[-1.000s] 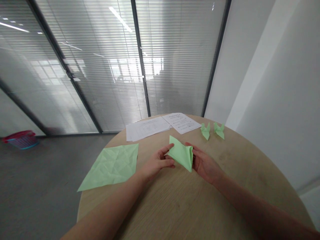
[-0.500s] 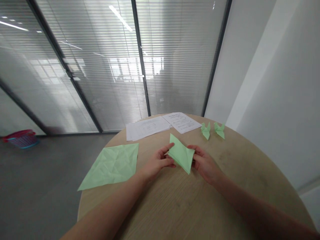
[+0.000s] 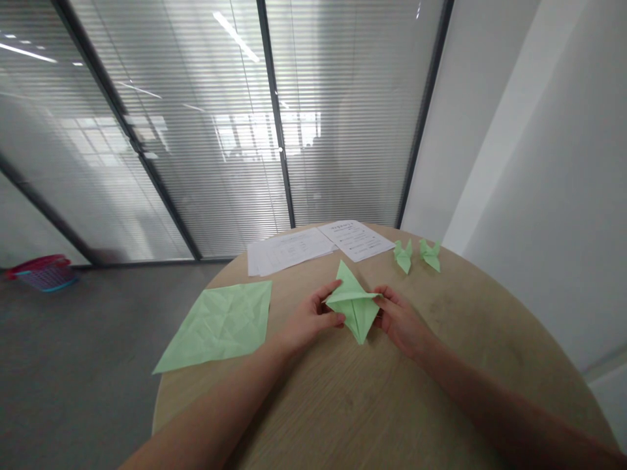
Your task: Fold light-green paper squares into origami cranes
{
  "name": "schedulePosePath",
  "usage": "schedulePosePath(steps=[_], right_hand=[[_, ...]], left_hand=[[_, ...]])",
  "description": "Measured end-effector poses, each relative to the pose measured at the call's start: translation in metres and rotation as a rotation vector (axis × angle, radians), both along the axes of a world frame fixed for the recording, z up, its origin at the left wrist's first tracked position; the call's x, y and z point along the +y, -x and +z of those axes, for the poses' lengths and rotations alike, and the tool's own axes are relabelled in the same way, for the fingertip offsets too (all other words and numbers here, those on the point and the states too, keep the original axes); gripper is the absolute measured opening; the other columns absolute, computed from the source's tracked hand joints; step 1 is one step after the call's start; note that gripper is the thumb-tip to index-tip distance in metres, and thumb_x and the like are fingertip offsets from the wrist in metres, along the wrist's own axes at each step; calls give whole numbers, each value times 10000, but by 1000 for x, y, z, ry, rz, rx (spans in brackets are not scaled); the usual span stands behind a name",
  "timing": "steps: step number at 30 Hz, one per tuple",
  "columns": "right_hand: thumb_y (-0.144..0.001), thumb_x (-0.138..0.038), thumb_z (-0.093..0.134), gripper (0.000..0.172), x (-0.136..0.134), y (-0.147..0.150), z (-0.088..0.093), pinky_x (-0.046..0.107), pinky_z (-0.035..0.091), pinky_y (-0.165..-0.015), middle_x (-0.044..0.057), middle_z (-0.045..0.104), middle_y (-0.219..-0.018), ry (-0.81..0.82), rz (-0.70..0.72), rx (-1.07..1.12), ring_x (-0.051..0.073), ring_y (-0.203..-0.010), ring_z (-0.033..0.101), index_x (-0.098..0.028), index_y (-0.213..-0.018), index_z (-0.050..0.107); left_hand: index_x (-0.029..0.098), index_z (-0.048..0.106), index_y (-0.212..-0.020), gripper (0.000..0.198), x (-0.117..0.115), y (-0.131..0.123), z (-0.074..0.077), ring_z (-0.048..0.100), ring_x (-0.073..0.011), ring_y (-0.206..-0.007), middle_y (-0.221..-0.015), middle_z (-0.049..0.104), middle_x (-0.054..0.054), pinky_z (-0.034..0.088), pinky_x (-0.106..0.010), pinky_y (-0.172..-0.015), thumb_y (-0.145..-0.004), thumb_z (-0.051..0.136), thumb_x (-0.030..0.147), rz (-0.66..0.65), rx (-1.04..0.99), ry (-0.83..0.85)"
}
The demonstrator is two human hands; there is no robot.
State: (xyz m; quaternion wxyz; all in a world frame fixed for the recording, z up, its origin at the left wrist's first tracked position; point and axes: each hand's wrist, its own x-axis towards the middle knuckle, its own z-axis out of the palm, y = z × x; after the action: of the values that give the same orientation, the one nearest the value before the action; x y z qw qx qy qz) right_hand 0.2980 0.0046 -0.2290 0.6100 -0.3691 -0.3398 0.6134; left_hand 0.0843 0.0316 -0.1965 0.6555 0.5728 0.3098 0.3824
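Observation:
Between my two hands is a folded piece of light green origami paper (image 3: 356, 312), shaped like a kite with a point at the top and another at the bottom. A flap lies across its middle, and a crease runs down the lower half. My left hand (image 3: 313, 313) grips its left corner, thumb in front and fingers at the edge. On the right corner my right hand (image 3: 398, 320) is closed, with some fingers hidden behind the paper. Left of my left hand lies a creased, unfolded green sheet (image 3: 223, 324).
Two small folded green paper figures (image 3: 403, 256) stand at the back right of the round wooden table (image 3: 460, 339). Printed white sheets (image 3: 291, 249) lie along its far edge. A red and blue basket (image 3: 44, 273) sits on the floor at the far left, by the glass partition.
The front of the folded paper has opened: a flap now lies crosswise and a creased lower half shows, where a smooth face was before. Both hands have barely shifted.

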Motion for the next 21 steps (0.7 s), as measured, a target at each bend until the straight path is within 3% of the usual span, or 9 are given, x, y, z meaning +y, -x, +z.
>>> schedulePosePath(steps=[8,14,18,21], right_hand=[[-747,-468,817,369,-4,1,0,363,572,-740,9,664,-911,-101,73,-199,201,-812,641,-234,-837,546],[-757,-336,768,256,-3,2,-7,305,528,-703,-4,692,-848,-274,57,-429,197,-794,655,-258,-862,548],[-744,-299,717,312,-1,1,-14,327,538,-732,9,735,-854,-245,40,-545,216,-813,688,-269,-1045,640],[-730,-309,706,338,0,-1,-16,370,555,-822,24,764,-958,-252,15,-575,235,-893,711,-278,-1066,701]], left_hand=[[187,644,-1339,590,-6,-5,-2,687,-208,-866,-1049,759,-58,545,-356,-846,-753,683,128,137,180,-171],[196,783,-1074,360,-10,-8,5,685,-250,-1086,-1194,759,-72,528,-392,-1000,-771,614,101,348,331,-453],[202,808,-1000,326,-9,-6,6,700,-247,-1081,-1182,762,-80,538,-381,-997,-767,607,95,371,401,-535],[201,809,-994,306,-7,-6,5,710,-247,-1048,-1133,776,-81,545,-383,-972,-784,604,116,363,410,-545]])
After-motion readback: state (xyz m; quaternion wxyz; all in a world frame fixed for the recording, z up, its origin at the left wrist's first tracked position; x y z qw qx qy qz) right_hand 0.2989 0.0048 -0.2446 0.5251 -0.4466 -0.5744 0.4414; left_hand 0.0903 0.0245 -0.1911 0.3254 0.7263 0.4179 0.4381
